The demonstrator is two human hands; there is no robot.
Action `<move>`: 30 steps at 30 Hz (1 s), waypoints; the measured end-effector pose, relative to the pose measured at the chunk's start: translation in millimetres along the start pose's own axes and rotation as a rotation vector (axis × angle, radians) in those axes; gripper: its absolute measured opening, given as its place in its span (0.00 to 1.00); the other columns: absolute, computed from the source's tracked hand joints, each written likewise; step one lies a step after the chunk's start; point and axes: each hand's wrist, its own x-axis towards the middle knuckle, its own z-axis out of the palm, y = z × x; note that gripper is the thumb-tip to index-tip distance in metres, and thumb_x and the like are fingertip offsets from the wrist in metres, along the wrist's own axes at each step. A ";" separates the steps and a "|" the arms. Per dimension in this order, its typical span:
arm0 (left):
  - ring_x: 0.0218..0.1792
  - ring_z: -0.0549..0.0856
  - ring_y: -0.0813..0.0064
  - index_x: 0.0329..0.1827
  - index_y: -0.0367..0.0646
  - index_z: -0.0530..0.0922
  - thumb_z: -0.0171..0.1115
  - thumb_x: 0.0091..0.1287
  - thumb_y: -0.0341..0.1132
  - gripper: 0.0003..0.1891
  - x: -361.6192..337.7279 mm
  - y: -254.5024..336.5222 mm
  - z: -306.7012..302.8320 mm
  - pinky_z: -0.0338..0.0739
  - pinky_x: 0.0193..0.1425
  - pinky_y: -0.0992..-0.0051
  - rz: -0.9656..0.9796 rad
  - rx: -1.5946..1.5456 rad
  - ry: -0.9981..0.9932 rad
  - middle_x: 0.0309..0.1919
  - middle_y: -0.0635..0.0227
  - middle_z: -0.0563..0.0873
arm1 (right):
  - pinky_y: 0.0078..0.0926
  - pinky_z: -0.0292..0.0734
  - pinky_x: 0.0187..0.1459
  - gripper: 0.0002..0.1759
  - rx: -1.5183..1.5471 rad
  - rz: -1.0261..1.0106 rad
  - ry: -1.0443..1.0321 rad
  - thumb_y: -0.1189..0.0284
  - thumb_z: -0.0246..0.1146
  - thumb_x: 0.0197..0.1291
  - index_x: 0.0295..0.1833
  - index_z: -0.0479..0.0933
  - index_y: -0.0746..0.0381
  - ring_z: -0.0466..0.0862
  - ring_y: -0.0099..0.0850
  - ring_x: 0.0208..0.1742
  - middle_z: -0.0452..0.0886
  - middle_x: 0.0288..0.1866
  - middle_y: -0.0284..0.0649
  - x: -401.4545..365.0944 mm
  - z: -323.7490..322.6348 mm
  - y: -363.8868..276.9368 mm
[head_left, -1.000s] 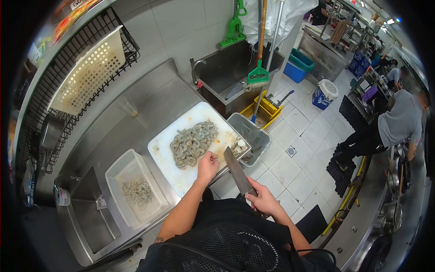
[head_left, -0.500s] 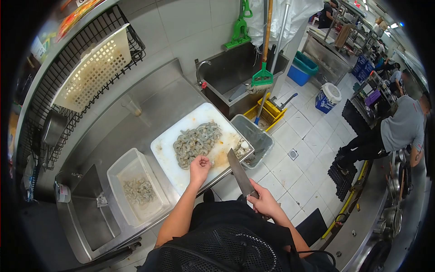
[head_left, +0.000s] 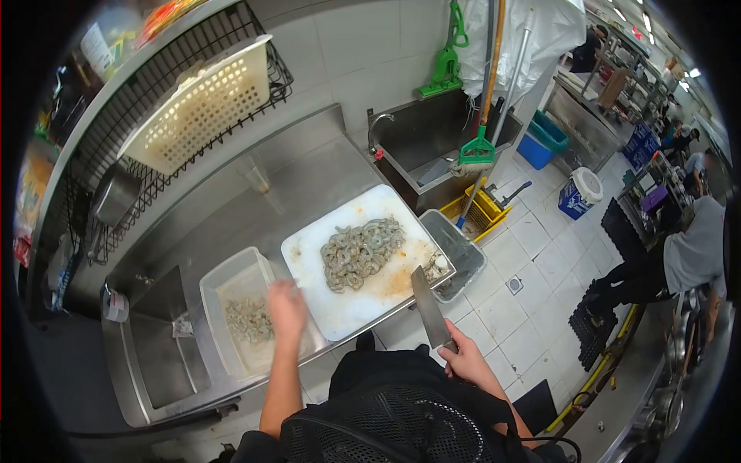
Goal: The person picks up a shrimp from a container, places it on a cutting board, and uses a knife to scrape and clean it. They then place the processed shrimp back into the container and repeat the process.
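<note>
My right hand [head_left: 468, 356] is closed round the handle of a broad-bladed knife [head_left: 429, 309], whose tip reaches the board's near right corner. Smeared by motion, my left hand [head_left: 286, 310] is over the right wall of a translucent plastic tub [head_left: 218, 272]; its fingers do not show clearly. Inside the tub lies a small heap of shrimp [head_left: 248, 319]. A larger pile of grey shrimp [head_left: 361, 251] covers the middle of the white cutting board [head_left: 310, 305]. Shell scraps [head_left: 437, 268] sit at the board's right corner, beside an orange-brown stain.
A grey bin [head_left: 469, 270] stands under the board's right edge. Steel sinks [head_left: 164, 343] lie left and behind. Mops and a yellow bucket [head_left: 494, 208] stand at the back. A perforated white basket [head_left: 202, 108] rests on the wire rack. A person in grey [head_left: 695, 247] works at right.
My left hand has moved left from the shrimp pile's near edge to the tub. The knife stays in my right hand near the board's corner. The whole view has shifted slightly.
</note>
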 end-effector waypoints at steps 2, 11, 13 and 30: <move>0.59 0.89 0.44 0.54 0.37 0.91 0.71 0.67 0.27 0.13 -5.2 47.1 51.9 0.84 0.64 0.50 -0.071 -0.329 -0.298 0.55 0.48 0.90 | 0.26 0.81 0.28 0.47 -0.016 0.003 -0.018 0.78 0.67 0.77 0.96 0.56 0.54 0.82 0.22 0.24 0.81 0.30 0.33 1.6 -2.4 -2.9; 0.52 0.89 0.38 0.52 0.36 0.87 0.64 0.67 0.25 0.13 -9.5 76.5 122.8 0.86 0.60 0.46 0.233 -0.065 -0.386 0.48 0.45 0.89 | 0.27 0.80 0.27 0.47 -0.067 -0.034 0.005 0.77 0.70 0.76 0.95 0.58 0.58 0.82 0.22 0.24 0.81 0.30 0.34 0.9 -6.6 -0.8; 0.54 0.89 0.39 0.52 0.35 0.88 0.63 0.67 0.25 0.13 2.3 98.4 104.6 0.85 0.63 0.48 0.201 -0.185 -0.461 0.49 0.43 0.89 | 0.26 0.79 0.27 0.46 0.009 -0.031 0.043 0.77 0.70 0.76 0.95 0.59 0.59 0.82 0.22 0.24 0.81 0.31 0.34 -0.6 -1.3 3.9; 0.52 0.92 0.47 0.51 0.39 0.92 0.70 0.72 0.30 0.09 -3.3 139.7 179.0 0.85 0.60 0.54 0.181 -0.442 -0.516 0.47 0.52 0.93 | 0.26 0.74 0.22 0.25 0.243 0.028 0.074 0.76 0.63 0.81 0.79 0.69 0.61 0.78 0.24 0.22 0.83 0.38 0.39 39.5 -14.1 41.9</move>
